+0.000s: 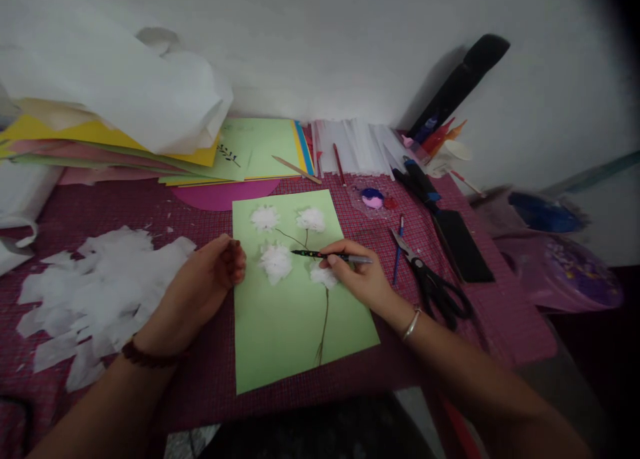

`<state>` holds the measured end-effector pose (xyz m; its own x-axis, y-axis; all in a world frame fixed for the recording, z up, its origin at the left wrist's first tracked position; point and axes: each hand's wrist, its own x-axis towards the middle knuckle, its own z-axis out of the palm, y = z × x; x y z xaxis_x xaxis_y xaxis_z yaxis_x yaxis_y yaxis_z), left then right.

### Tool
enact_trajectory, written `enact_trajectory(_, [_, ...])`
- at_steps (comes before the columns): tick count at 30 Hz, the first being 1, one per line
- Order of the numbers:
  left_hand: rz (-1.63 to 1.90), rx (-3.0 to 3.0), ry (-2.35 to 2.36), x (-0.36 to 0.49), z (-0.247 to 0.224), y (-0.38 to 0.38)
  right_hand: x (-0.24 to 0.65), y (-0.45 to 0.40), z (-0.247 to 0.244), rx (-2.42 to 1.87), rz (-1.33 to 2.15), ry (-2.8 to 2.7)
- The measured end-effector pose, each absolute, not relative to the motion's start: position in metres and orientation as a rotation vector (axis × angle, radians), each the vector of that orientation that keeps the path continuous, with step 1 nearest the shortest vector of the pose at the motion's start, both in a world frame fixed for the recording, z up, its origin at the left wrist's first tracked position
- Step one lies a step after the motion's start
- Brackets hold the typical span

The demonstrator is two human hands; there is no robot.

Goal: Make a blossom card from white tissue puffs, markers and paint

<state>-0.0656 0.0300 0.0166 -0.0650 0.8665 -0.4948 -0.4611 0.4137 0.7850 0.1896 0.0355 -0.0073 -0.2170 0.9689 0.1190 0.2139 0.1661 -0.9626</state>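
A light green sheet (280, 332) lies on the checked cloth. Several white tissue flowers (276, 262) sit on it, with thin brown stems (325, 319) drawn between and below them. My right hand (355, 272) holds a black patterned pen (331, 255) over the sheet, its tip beside the lower left flower; whether the tip touches paper cannot be told. My left hand (213, 279) rests at the sheet's left edge, fingers curled in; what they hold, if anything, is hidden.
White tissue pieces (110, 286) are heaped at left. Coloured paper (260, 146), a pencil (296, 169) and white strips (357, 146) lie behind. Black scissors (435, 282), a blue brush (399, 252), a paint palette (373, 199) and a black tool (463, 246) are at right.
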Motion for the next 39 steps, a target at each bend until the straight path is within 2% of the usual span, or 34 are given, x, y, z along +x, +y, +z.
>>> enact_trajectory(22, [1.148, 0.469, 1.169, -0.0690, 0.0103, 0.0300, 0.1820, 0.0366, -0.0087, -1.165, 1.263, -1.543])
enact_trajectory(39, [1.155, 0.438, 1.182, -0.0683, 0.0123, 0.0302, 0.1908, 0.0332, -0.0016, -1.255, 0.944, -1.728])
